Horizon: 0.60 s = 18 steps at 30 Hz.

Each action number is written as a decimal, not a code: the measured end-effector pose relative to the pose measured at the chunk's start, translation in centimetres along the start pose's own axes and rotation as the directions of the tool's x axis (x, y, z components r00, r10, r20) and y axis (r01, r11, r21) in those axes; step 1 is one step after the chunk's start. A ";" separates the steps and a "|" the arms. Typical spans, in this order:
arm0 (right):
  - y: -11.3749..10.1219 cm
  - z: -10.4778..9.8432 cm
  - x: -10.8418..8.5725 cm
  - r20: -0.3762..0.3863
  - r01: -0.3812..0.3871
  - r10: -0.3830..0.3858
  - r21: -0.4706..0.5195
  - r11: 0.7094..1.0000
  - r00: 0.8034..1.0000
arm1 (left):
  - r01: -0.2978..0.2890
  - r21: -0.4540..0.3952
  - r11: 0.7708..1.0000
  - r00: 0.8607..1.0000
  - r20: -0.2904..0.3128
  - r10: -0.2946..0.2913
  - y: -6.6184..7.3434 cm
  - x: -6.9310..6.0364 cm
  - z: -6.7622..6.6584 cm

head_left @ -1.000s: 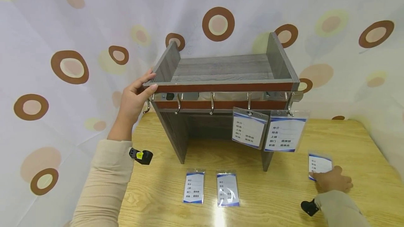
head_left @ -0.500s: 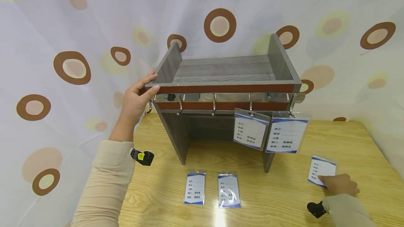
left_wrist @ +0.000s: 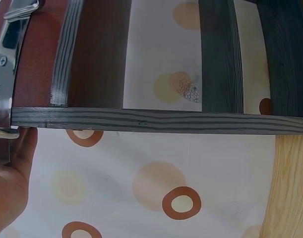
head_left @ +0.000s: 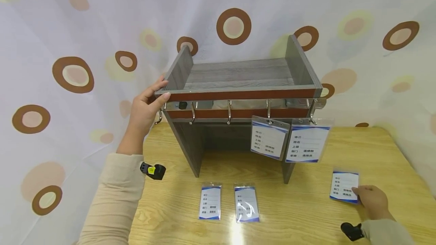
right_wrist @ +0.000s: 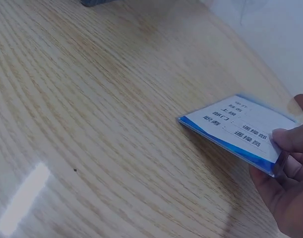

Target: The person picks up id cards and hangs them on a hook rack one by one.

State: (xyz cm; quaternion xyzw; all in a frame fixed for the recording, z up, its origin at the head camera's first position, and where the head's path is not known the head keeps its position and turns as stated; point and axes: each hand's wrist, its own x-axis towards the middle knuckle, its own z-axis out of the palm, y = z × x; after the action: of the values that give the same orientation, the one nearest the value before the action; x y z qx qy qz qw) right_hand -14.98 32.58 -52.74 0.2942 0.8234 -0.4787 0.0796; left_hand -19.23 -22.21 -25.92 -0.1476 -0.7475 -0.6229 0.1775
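My left hand (head_left: 142, 113) grips the left front corner of a grey wooden rack (head_left: 238, 75), thumb on the front edge; the left wrist view shows part of that hand (left_wrist: 12, 178) beside the rack's side frame (left_wrist: 156, 120). At the right, my right hand (head_left: 374, 201) pinches a badge (head_left: 344, 185) by its lower right edge. The right wrist view shows the thumb on top of the badge (right_wrist: 235, 129) and fingers of the hand (right_wrist: 290, 183) beneath, the near edge lifted off the table. Two badges (head_left: 269, 140) (head_left: 307, 143) hang from the two rightmost front hooks.
Two more badges (head_left: 210, 202) (head_left: 246, 204) lie flat on the wooden table (head_left: 289, 218) in front of the rack. Several metal hooks (head_left: 229, 112) line the rack's front. A patterned cloth (head_left: 102, 22) hangs behind and to the left.
My right hand has shifted slightly right and turned, and now pinches the badge at its lower right edge. The badge has changed its angle. My left hand stays on the rack's corner.
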 end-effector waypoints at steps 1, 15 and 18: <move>0.0 -0.1 -0.1 0.006 -0.004 0.003 0.038 0.999 1.000 | 0.001 -0.006 1.000 1.000 0.000 -0.001 0.0 0.0 0.0; -0.9 0.4 -3.1 0.147 0.167 -0.212 0.269 0.949 0.966 | -0.002 0.031 1.000 1.000 0.007 0.002 0.3 0.0 0.0; -1.2 0.4 -4.2 0.168 0.197 -0.267 0.349 0.916 0.949 | -0.002 0.051 0.999 1.000 0.012 0.001 0.2 -0.1 0.0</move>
State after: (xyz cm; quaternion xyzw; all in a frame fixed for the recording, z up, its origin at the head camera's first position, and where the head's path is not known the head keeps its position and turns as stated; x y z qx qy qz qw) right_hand -12.25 30.08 -50.36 0.1503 0.7481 -0.6436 0.0592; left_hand -19.04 -22.19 -25.75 -0.1475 -0.7640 -0.6026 0.1772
